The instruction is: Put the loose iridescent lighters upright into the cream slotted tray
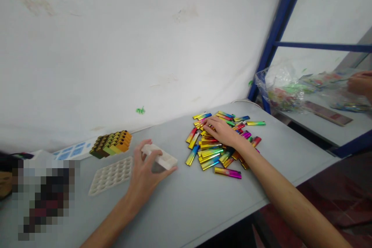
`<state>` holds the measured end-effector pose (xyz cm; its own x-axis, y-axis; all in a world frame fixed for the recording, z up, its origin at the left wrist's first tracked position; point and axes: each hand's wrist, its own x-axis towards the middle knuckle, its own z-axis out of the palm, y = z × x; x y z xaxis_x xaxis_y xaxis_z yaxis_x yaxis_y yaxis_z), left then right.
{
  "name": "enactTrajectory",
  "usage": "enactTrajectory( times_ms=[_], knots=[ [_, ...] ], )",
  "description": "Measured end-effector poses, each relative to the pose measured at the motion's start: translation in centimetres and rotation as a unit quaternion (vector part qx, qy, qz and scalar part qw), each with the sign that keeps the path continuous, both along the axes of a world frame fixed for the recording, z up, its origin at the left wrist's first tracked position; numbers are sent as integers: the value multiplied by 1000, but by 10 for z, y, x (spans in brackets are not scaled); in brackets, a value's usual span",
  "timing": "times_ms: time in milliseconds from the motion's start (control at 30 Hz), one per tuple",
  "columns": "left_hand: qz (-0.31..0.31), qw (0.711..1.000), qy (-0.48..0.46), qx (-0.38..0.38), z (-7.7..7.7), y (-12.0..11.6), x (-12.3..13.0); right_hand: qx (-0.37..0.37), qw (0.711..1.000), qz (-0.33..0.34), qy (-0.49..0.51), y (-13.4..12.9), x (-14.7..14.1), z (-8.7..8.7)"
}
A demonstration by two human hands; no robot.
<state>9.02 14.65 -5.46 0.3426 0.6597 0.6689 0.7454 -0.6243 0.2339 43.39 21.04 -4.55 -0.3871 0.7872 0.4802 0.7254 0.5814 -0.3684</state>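
Observation:
My left hand grips a small white plastic tray, tilted and lifted just off the table, thumb at its near edge and fingers over the top. My right hand rests on a heap of shiny lighter casings, coloured gold, blue, green, red and purple. Its fingers reach down among them, slightly apart, and the fingertips are partly hidden. Left of my left hand lies a white tray with rows of round wells. Behind that, a block of upright lighter casings shows dark openings on top.
The grey table runs along a white wall. A blue and white sheet lies at the left by the wall. Beyond a blue metal frame on the right, clear plastic bags and another person's hand are visible.

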Motion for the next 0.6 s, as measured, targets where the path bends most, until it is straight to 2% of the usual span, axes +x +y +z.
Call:
enactTrajectory(
  times_ms=[67, 200, 300, 467, 600],
  knots=[
    [11, 998, 55, -5, -4, -14, -11, 7, 1000, 5, 13, -2, 0, 2],
    [-6, 986, 164, 9, -13, -41, -27, 17, 999, 14, 30, -4, -1, 2],
    [-6, 979, 205, 10, -12, -59, -35, 15, 999, 25, 38, -6, -4, 1],
    [36, 981, 188, -21, -7, -89, -52, 3, 999, 16, 28, -12, -10, 2],
    [40, 988, 146, -43, -14, -113, -73, -1, 1000, 7, 22, -13, -11, 0]
  ],
)
